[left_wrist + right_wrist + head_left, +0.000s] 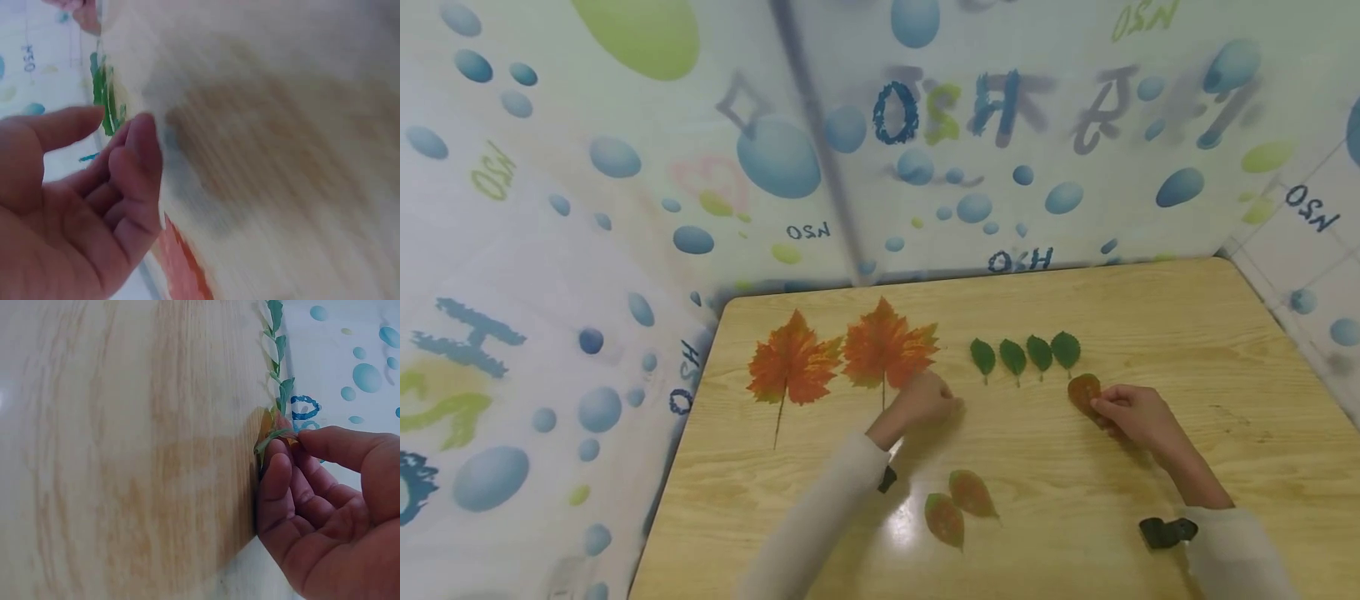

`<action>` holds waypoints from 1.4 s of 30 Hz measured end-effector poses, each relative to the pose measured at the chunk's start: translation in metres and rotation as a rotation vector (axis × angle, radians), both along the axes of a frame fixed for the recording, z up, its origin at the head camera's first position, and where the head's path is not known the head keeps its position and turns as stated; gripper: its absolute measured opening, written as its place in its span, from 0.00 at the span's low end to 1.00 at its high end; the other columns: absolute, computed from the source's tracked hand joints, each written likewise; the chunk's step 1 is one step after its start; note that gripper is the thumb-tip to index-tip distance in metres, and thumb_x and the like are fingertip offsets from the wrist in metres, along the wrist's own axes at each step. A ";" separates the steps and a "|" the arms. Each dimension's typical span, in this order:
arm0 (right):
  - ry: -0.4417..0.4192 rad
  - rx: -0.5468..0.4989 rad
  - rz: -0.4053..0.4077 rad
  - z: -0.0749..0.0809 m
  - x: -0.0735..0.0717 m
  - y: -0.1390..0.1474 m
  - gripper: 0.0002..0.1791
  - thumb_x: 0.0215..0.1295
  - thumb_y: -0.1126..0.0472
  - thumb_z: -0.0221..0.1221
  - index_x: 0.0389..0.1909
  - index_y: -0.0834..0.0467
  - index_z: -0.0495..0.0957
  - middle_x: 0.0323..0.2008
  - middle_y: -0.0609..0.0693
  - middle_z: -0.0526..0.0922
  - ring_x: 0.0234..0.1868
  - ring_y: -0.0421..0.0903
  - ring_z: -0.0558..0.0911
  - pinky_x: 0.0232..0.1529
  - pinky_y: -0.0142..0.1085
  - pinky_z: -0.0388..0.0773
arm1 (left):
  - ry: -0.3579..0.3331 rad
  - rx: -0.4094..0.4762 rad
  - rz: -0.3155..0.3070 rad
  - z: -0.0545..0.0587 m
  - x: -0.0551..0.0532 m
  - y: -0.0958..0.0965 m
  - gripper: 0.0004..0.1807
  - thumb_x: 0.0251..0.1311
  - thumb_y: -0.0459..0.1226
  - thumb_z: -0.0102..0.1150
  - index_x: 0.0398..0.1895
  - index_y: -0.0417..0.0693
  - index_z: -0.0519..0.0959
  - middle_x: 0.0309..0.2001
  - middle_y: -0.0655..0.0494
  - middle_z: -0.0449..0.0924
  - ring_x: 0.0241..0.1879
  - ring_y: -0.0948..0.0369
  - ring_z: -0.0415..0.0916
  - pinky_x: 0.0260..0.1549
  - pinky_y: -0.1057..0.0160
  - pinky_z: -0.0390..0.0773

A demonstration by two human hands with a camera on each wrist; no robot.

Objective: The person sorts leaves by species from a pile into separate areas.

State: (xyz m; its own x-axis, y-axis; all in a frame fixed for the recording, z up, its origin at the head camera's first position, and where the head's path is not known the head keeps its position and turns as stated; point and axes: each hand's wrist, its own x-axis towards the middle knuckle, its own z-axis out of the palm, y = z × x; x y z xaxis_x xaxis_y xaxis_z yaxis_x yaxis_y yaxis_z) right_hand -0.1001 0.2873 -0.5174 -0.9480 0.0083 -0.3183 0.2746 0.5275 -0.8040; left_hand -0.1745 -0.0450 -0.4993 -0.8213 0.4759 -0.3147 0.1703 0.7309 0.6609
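Note:
In the head view my right hand point(1138, 414) pinches a reddish-brown leaf point(1083, 392) between thumb and fingers, just below a row of several small green leaves point(1012, 357). The right wrist view shows that leaf's edge point(272, 439) at the fingertips, low over the wood. My left hand point(925, 398) hovers near the stem of the right one of two orange maple-like leaves point(883, 343). Its fingers are loosely bent, with a gap between thumb and fingers and nothing held, as the left wrist view of the hand point(94, 194) shows. The other orange leaf point(793, 360) lies farther left.
Two red-green leaves point(972, 493) lie side by side near the front of the wooden table point(1075, 542). A patterned wall covering point(955, 225) with blue dots rises behind the table's back edge and along its left side. Black straps circle both wrists.

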 end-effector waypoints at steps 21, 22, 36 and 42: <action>-0.002 -0.012 0.013 -0.003 -0.001 0.000 0.17 0.73 0.58 0.55 0.44 0.72 0.77 0.31 0.51 0.84 0.29 0.39 0.81 0.30 0.31 0.81 | -0.202 -0.214 -0.374 0.019 0.064 -0.041 0.12 0.57 0.35 0.67 0.17 0.52 0.80 0.18 0.65 0.73 0.19 0.69 0.66 0.21 0.70 0.68; -0.004 -0.010 0.012 -0.003 -0.001 0.000 0.17 0.74 0.58 0.55 0.44 0.72 0.77 0.31 0.51 0.84 0.29 0.39 0.81 0.30 0.31 0.81 | -0.207 -0.213 -0.382 0.020 0.065 -0.040 0.11 0.57 0.34 0.67 0.18 0.52 0.80 0.19 0.64 0.74 0.19 0.68 0.66 0.21 0.70 0.68; 0.002 0.007 0.019 -0.003 -0.001 -0.001 0.17 0.73 0.58 0.55 0.45 0.72 0.76 0.30 0.50 0.83 0.28 0.39 0.81 0.30 0.32 0.80 | -0.270 -0.074 -0.575 0.023 0.052 -0.048 0.09 0.55 0.25 0.61 0.25 0.48 0.81 0.22 0.65 0.76 0.22 0.72 0.70 0.24 0.74 0.72; 0.006 -0.002 0.016 -0.004 -0.001 0.000 0.17 0.74 0.59 0.54 0.46 0.73 0.76 0.30 0.50 0.84 0.28 0.39 0.81 0.30 0.32 0.81 | -0.198 -0.013 -0.532 0.030 0.040 -0.049 0.11 0.55 0.23 0.58 0.27 0.49 0.81 0.25 0.66 0.78 0.25 0.72 0.72 0.28 0.73 0.75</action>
State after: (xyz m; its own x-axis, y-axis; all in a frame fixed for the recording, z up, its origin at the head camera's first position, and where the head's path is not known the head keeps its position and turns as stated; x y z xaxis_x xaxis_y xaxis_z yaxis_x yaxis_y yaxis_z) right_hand -0.1008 0.2872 -0.5216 -0.9498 -0.0077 -0.3128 0.2614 0.5303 -0.8065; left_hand -0.1348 -0.0942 -0.4698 -0.3940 0.8031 -0.4470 0.3916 0.5866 0.7089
